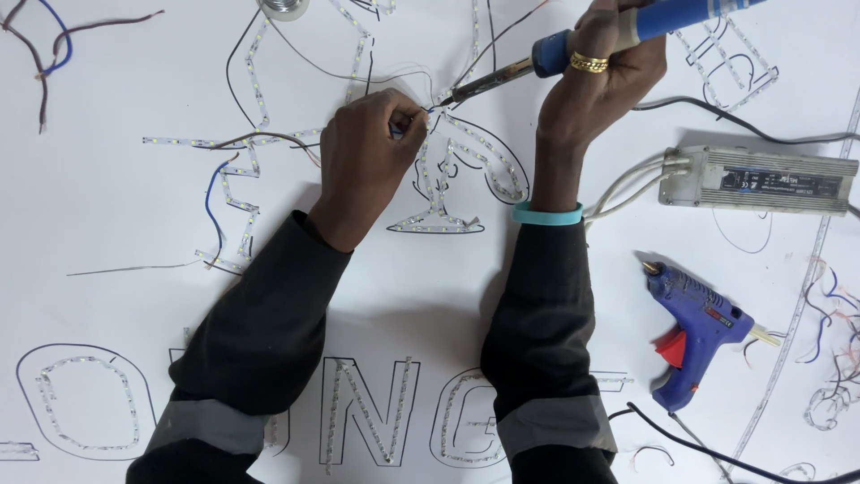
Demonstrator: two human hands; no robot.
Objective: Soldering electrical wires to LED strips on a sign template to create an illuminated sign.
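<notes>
Blue-handled soldering iron (573,45), upper centre of frame, gripped in right hand (596,85); tip at thin wire end (428,109) pinched by left hand (367,157) over white LED strip (448,170). Blue glue gun (694,332) lower right.

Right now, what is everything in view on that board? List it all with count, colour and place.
white board: one, white, under everything, with outlined letters
light strips: many, white, glued along the outlines
soldering iron: one, blue handle, top centre, tip at the wire joint
thin wire: several, brown, blue and black, around the upper left
power supply box: one, silver, right, with white cables
glue gun: one, blue with red trigger, lower right, lying on its side
loose wire scraps: a cluster, mixed colours, right edge
wristband: one, turquoise, right wrist
ring: one, gold, right hand
left hand: pinching a wire end
right hand: gripping the soldering iron
</notes>
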